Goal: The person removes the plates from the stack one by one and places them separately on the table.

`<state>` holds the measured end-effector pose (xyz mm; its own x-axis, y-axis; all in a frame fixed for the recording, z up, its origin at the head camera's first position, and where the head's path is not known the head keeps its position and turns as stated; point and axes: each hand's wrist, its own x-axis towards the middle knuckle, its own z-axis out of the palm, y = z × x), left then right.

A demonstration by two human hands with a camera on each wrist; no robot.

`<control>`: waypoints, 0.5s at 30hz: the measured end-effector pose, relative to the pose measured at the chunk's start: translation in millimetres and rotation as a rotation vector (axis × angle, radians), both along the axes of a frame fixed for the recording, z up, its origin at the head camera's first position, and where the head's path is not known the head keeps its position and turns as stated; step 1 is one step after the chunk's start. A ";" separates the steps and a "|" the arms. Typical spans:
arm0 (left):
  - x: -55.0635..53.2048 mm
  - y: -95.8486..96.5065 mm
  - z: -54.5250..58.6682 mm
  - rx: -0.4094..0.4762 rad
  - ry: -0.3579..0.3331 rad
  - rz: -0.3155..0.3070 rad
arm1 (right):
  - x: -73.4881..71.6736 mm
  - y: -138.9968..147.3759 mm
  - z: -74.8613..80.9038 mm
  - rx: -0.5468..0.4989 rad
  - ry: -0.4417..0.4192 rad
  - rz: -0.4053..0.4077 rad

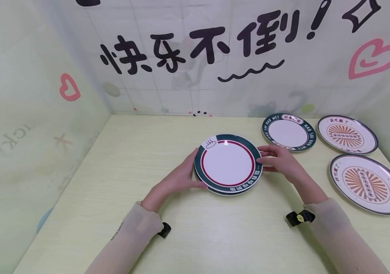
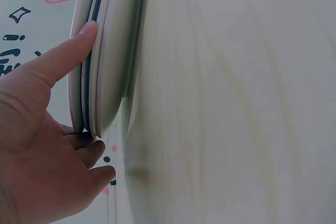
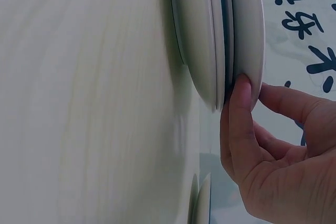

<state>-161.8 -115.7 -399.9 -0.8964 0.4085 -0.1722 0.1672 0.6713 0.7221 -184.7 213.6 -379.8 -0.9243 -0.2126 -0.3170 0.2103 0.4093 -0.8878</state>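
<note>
In the head view, a stack of plates sits on the table, topped by a white plate with a green rim and a red ring. My left hand holds the stack's left side. The left wrist view has that thumb across the rims of the stacked plates, with the fingers curled near the far edge. On the opposite side, my right hand pinches the rim of the top plate between thumb and fingers, as the right wrist view shows. Lower plates are mostly hidden under the top one.
Behind the right hand lies a green-rimmed plate with lettering. Two plates with orange sunburst centres, one farther back and one nearer, lie at the table's right edge. A printed wall covering closes off the back of the table.
</note>
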 end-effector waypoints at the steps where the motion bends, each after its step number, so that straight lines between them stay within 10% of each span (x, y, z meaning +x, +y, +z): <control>1: 0.1 0.1 0.1 0.001 0.000 0.000 | 0.0 -0.4 0.0 0.001 -0.002 -0.002; 15: 0.9 1.0 0.2 0.000 -0.003 0.012 | -0.3 -2.4 1.4 -0.011 -0.031 -0.040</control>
